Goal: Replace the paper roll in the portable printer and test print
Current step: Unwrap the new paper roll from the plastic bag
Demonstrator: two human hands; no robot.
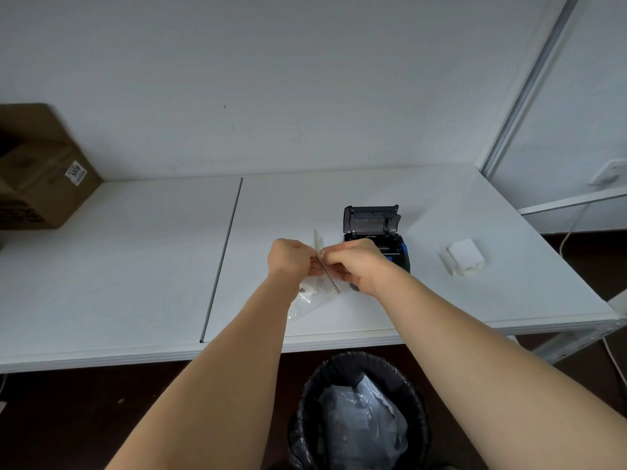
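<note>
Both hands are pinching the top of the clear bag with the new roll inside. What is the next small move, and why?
Probably pull the two hands apart to open the bag. The left hand and right hand pinch its top edge from opposite sides, and the new roll lies inside. The printer stands with its lid up, waiting for paper.

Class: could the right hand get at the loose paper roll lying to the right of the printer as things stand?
Probably not at once: the right hand and left hand both pinch the clear wrapper. Once it lets go, bare table leads to the paper roll.
</note>
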